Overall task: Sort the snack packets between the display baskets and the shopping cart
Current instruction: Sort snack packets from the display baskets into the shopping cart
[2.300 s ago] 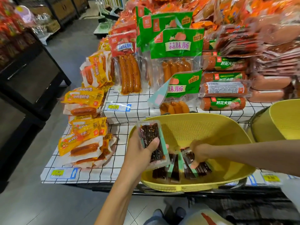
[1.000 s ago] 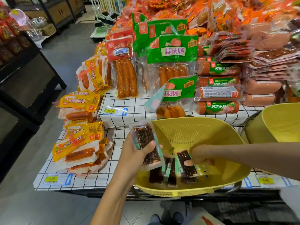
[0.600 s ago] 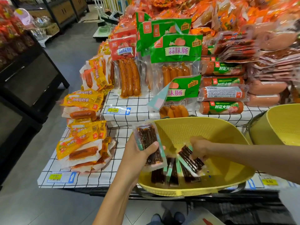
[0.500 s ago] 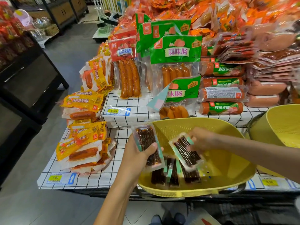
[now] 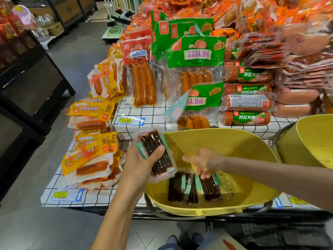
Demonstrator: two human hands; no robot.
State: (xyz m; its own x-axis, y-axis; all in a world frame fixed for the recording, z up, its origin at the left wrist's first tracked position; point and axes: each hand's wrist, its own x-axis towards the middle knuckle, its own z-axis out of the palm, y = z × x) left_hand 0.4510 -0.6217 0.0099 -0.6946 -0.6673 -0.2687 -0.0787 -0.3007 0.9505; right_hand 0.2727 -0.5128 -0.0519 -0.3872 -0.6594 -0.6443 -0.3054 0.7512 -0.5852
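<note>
Lying fanned in the near bottom of the yellow perforated basket (image 5: 225,141): a few dark meat-strip snack packets (image 5: 193,188), long axes running roughly 12 to 6 o'clock, the rightmost tilted toward 11. Hovering just above their far ends, at 12 o'clock from them: right hand (image 5: 203,162), fingers loose and drooping, nothing in it. Contact with the rightmost packet impossible to tell. Clamped around a stack (image 5: 156,156) of the same packets, thumb across the front, at 10 o'clock from the loose ones and over the basket's left rim: left hand (image 5: 138,165). Nearer and free, so probably the right for the next pick, by a far end, lifting along the long axis toward the stack. Farther out on the gridded tabletop (image 5: 100,197): yellow sausage packs (image 5: 90,159) at 9 o'clock, a second yellow basket (image 5: 315,141) at 3 o'clock.
</note>
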